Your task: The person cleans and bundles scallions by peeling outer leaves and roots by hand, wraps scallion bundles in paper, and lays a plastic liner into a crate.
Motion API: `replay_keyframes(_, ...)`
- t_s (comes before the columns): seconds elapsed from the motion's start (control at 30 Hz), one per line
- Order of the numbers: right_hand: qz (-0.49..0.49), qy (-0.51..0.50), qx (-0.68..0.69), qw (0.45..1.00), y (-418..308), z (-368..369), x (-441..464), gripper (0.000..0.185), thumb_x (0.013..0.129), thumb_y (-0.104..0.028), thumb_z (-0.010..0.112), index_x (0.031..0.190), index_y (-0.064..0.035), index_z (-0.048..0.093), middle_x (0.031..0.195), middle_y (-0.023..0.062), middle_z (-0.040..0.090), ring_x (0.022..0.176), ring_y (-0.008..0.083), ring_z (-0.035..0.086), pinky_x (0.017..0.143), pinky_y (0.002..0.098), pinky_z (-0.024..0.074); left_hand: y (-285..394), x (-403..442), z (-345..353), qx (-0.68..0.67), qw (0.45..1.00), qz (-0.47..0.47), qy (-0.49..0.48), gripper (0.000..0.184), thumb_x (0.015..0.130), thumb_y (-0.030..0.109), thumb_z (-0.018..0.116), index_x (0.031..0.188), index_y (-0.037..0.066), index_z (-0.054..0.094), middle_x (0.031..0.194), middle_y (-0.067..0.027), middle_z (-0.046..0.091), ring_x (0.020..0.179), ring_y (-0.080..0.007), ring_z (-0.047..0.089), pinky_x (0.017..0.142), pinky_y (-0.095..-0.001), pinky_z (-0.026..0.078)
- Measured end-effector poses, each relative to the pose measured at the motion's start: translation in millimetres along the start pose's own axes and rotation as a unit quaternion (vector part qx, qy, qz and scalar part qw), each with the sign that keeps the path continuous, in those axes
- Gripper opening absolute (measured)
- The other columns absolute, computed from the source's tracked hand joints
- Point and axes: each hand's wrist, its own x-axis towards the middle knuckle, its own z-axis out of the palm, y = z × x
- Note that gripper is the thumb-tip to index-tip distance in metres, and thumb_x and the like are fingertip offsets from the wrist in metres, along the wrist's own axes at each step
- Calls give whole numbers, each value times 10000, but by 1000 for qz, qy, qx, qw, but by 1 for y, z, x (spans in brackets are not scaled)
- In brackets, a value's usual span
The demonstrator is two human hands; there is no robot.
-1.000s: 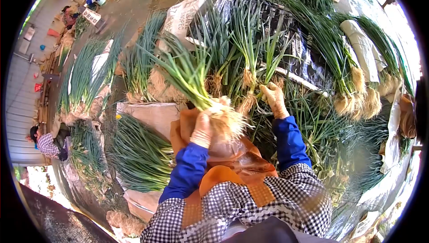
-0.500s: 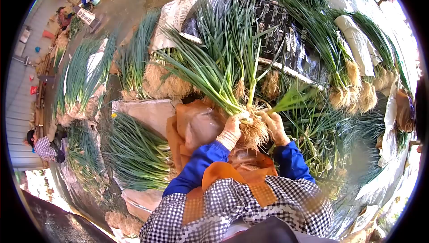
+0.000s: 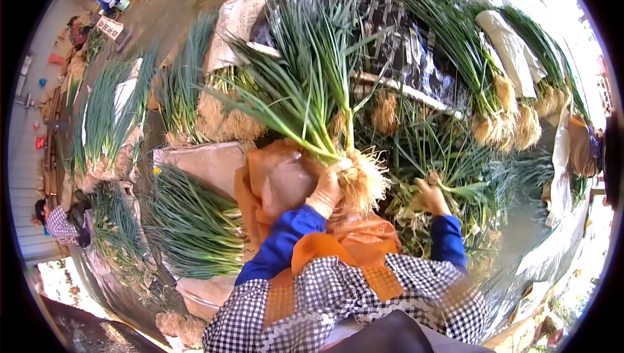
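Observation:
My left hand (image 3: 330, 187) is closed around a bunch of green onions (image 3: 318, 93) just above their roots. The long leaves fan upward and away from me, and the pale, bushy roots (image 3: 365, 181) hang to the right of my fingers. To the right, my right hand (image 3: 432, 197) is low over a heap of loose leaves and trimmings (image 3: 416, 213). Its fingers are bent at the end of a light green onion stalk (image 3: 465, 189) pointing right; the fingertips are partly hidden.
Laid-out green onions (image 3: 195, 223) lie at left on pale sheeting (image 3: 201, 164). More rooted bunches (image 3: 500, 126) stand at right, beside a black printed sheet (image 3: 403, 48). An orange apron (image 3: 260, 197) covers my lap. Another person (image 3: 62, 223) sits at far left.
My right hand has moved away from the bunch, right and down to the heap, with the light green stalk. My left hand still holds the bunch, its roots now turned more to the right.

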Motion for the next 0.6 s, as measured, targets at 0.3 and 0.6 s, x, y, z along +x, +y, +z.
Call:
replay_keyframes(0.3,-236,3,-93,967,-229,-78,42,418,762,-504,586,809,-106,702,762,89,669,755,266,653,645,364,506,-17,11,-4,292,949,99,74,146,715,40,646,842,-10,596,786,-65,588,708,-168,547,629,-280,472)
replay_keyframes(0.6,-197,146,291,925,-152,-55,-16,219,871,-291,549,853,-105,664,596,85,610,531,186,608,502,310,477,-17,13,-1,145,983,70,84,101,775,26,586,851,-39,601,756,-111,617,630,-243,616,584,-328,534)
